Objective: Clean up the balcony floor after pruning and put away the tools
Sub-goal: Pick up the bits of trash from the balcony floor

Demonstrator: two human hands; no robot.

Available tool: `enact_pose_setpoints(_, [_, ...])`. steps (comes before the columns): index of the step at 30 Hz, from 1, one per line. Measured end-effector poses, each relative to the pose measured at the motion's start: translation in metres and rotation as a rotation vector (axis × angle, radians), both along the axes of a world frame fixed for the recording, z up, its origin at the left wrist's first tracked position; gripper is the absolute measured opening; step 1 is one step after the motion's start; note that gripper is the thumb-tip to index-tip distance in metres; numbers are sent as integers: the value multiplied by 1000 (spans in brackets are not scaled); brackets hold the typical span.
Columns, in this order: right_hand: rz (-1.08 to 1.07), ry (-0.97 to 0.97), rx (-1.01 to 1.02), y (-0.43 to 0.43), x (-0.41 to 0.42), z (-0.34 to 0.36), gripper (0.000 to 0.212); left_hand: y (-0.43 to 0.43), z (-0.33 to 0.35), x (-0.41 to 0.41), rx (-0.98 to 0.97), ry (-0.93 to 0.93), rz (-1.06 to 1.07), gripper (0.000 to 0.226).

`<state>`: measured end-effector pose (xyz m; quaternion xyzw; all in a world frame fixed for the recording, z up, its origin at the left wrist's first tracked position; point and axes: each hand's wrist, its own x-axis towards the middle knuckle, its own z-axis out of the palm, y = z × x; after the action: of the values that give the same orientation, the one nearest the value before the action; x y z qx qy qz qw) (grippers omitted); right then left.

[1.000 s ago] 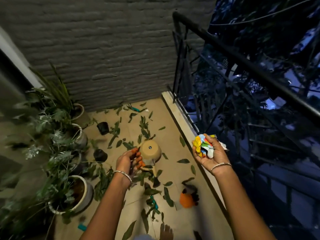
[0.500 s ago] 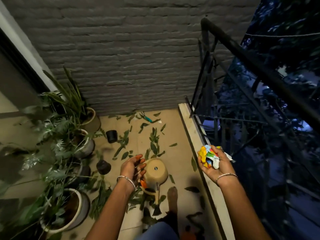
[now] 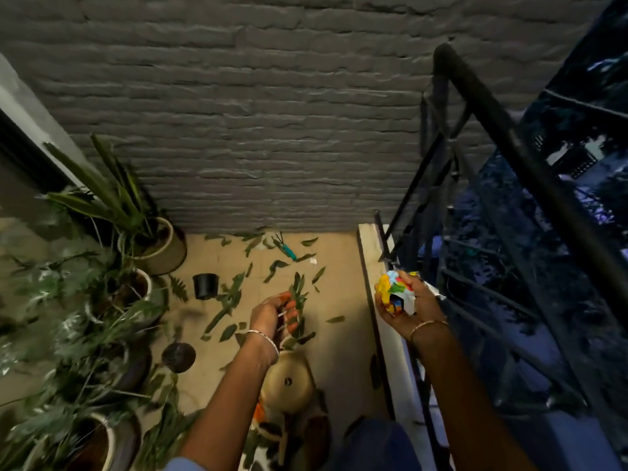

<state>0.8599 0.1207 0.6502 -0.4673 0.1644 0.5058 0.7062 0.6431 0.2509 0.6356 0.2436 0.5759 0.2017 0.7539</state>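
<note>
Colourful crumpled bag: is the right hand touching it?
Touching. The head view shows the right hand holding the colourful crumpled bag, fingers curled round it.

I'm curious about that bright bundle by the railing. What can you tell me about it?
The colourful bundle is crumpled, patched yellow, blue, red, green and white; it looks like thin plastic or paper. The right hand grips it, fingers curled round it, above the pale ledge beside the black railing.

No lettering, label, brand or number can be read on anything in this dim, blurred view
</note>
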Motion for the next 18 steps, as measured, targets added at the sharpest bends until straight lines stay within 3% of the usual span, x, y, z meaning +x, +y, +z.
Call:
enact_pose_setpoints(7, [74,48,-71,89,69,-19,12,78,-39,68,-36,40,61,27])
enact_pose_setpoints(18, [305,92,-325,267,210,-142,5,211,-163,203,-188,197,228,20])
